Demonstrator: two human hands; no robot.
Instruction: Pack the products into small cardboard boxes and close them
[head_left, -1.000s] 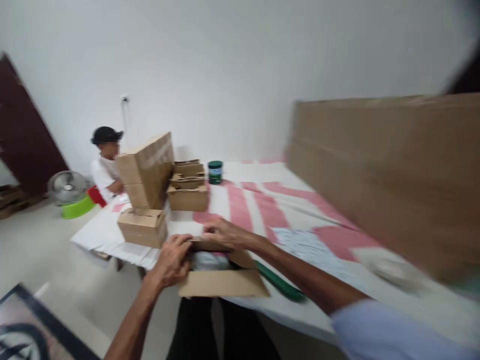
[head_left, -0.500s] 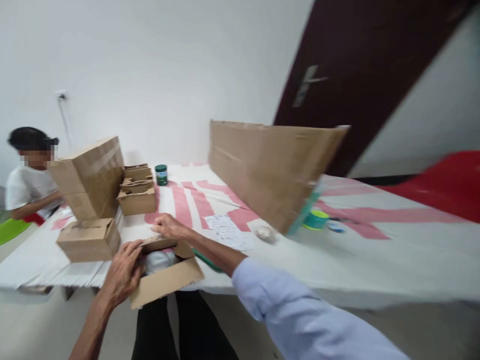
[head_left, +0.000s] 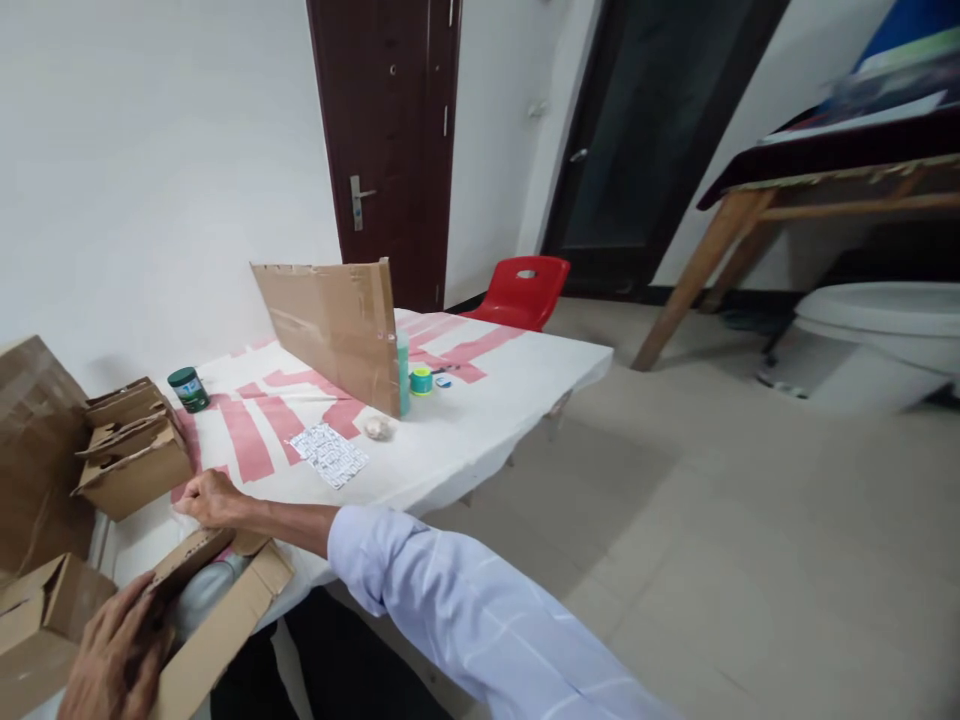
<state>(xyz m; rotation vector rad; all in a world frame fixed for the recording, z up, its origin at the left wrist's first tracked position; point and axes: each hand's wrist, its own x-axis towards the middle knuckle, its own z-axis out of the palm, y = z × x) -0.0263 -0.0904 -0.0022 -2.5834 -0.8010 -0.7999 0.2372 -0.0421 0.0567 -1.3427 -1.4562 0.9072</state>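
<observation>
An open cardboard box [head_left: 229, 628] sits tilted at the near edge of the table, with a smooth grey-white object [head_left: 206, 592] inside. My left hand [head_left: 116, 650] grips the left side of this box, fingers curled over its rim. Just beyond the box, my right hand [head_left: 214, 498] is closed in a fist over the tablecloth; whatever its fingers hold is hidden. Near the right forearm lies a sheet of printed labels [head_left: 330, 455], with a small crumpled clear-plastic bundle [head_left: 377, 428] beside it.
Open small cartons [head_left: 135, 465], a closed carton [head_left: 56, 610] and a big carton [head_left: 41, 460] stand left. A green tin [head_left: 188, 390] is behind. A cardboard panel [head_left: 337, 320] stands upright near a teal tape roll [head_left: 421, 381]. A red chair [head_left: 525, 290] is at the far end.
My view has swung right, showing more floor, the doors and a wooden table. Both hands remain at the box; the right is still a fist. The person at left has gone out of view.
</observation>
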